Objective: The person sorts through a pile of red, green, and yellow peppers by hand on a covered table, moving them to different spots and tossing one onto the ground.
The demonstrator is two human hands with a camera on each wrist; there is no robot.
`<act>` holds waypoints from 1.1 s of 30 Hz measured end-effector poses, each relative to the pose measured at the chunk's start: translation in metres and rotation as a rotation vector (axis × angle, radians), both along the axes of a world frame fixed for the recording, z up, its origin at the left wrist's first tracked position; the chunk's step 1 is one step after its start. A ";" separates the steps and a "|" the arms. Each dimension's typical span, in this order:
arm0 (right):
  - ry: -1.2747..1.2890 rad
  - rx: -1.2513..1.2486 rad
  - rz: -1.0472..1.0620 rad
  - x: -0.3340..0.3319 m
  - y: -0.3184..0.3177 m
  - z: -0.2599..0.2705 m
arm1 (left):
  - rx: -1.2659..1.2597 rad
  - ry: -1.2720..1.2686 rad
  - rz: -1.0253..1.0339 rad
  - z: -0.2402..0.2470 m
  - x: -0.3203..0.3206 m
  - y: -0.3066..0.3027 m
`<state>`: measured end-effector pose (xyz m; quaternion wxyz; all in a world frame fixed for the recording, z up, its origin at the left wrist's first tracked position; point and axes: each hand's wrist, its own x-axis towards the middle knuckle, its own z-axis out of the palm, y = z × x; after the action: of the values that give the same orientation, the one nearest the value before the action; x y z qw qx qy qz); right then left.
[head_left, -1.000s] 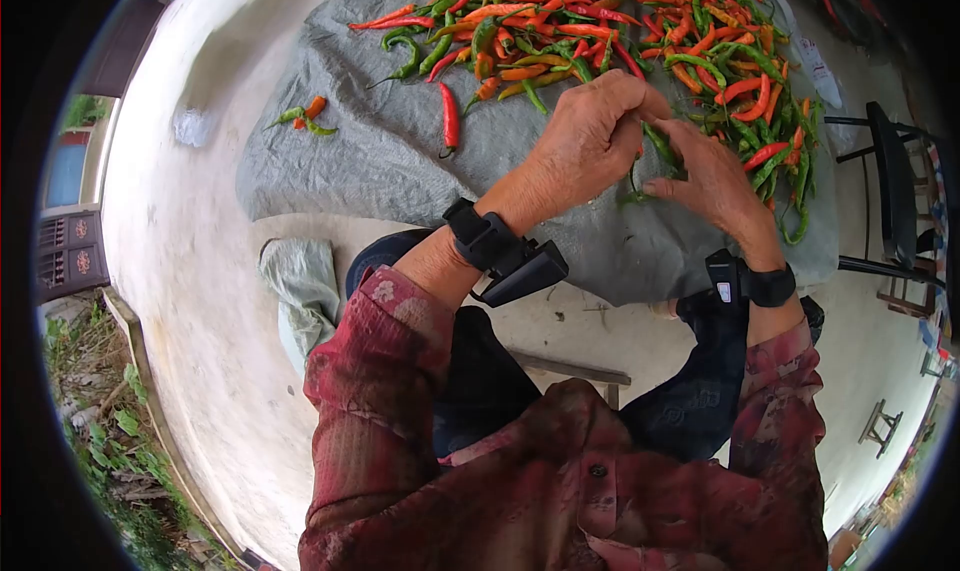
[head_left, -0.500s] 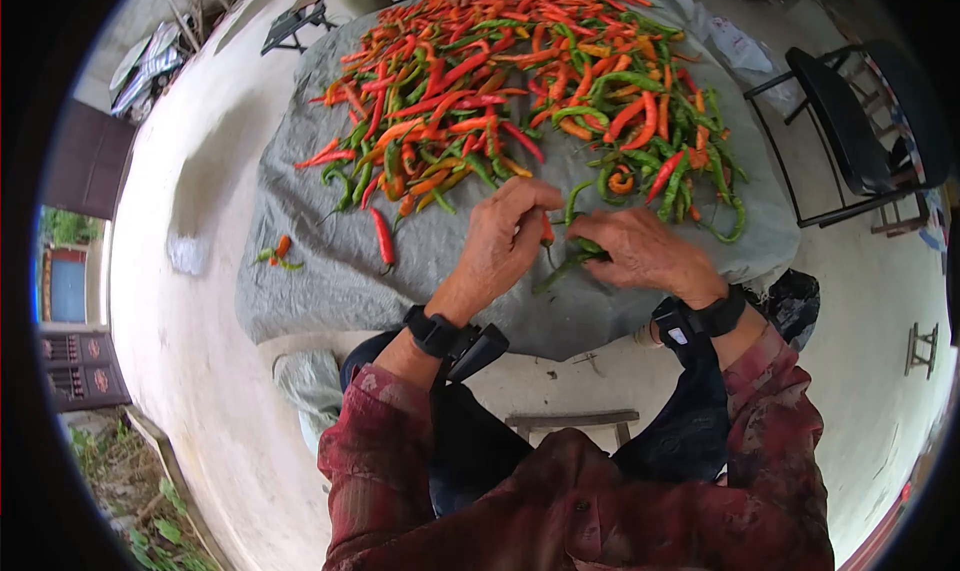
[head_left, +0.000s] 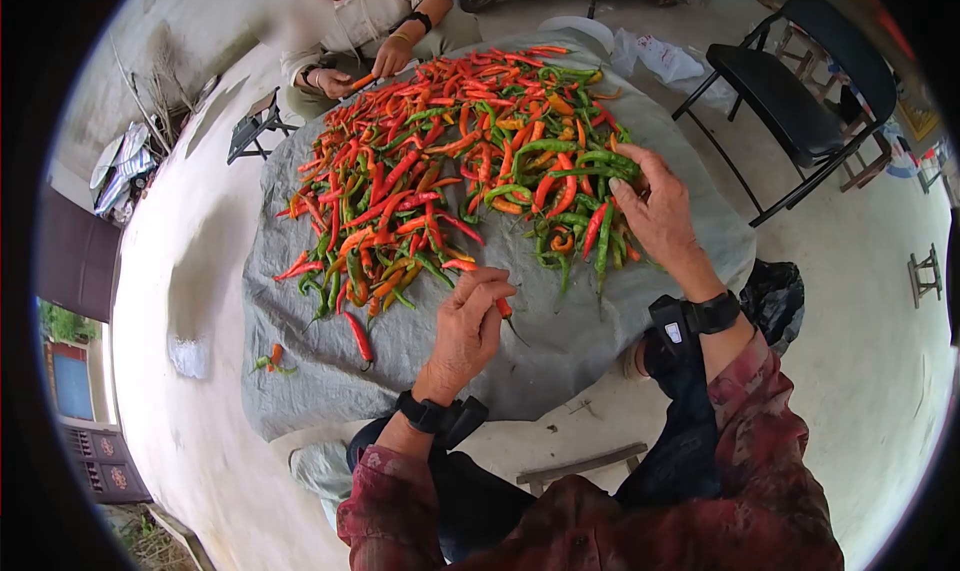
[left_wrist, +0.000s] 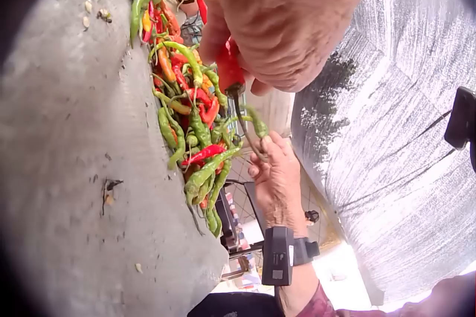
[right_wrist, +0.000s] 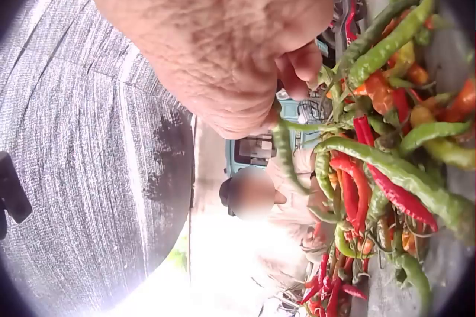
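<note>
My left hand [head_left: 466, 323] holds a red chili pepper [head_left: 503, 309] over the near part of the grey sheet. The pepper's dark cap and long stem [left_wrist: 239, 112] stick out below the fingers in the left wrist view. Farther right, my right hand [head_left: 660, 216] is at the right side of the pepper heap [head_left: 400, 186]. Its thumb and fingers pinch a green chili pepper [right_wrist: 285, 155], which hangs curved below the hand in the right wrist view.
The grey sheet [head_left: 480, 376] lies under the heap. One red pepper [head_left: 358, 338] and a few small pieces [head_left: 275, 359] lie apart at the left. Another person [head_left: 375, 16] handles peppers at the far side. A black folding chair [head_left: 780, 101] stands at the right.
The head view has tilted up, showing more of the heap and the other person. My right hand has gone from beside the left hand to the heap's right side. My left hand keeps the red pepper.
</note>
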<state>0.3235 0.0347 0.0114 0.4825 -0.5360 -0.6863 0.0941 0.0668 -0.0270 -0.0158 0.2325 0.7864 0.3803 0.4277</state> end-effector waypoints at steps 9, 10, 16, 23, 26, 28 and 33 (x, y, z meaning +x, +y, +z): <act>-0.349 0.317 -0.270 -0.005 0.017 0.008 | 0.170 0.222 -0.162 -0.007 0.004 0.004; -0.383 0.309 -0.237 -0.008 0.023 0.005 | 0.173 0.222 -0.166 -0.007 0.005 0.003; -0.554 0.204 -0.148 -0.029 0.052 -0.031 | 0.198 0.379 -0.207 -0.010 0.008 0.001; -0.557 -0.008 -0.155 -0.036 0.054 -0.032 | 0.205 0.344 -0.222 -0.011 0.006 -0.001; -0.510 -0.097 -0.156 -0.038 0.043 -0.022 | 0.205 0.332 -0.222 -0.011 0.005 -0.003; -0.533 -0.162 -0.175 -0.033 0.042 -0.022 | 0.205 0.323 -0.224 -0.013 0.006 -0.004; -0.232 -0.349 0.051 -0.019 0.037 -0.015 | 0.181 0.408 -0.252 -0.011 0.010 -0.006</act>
<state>0.3040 0.0719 -0.0035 0.2975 -0.6012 -0.7239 0.1614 0.0765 -0.0333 -0.0267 0.1311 0.9152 0.2785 0.2602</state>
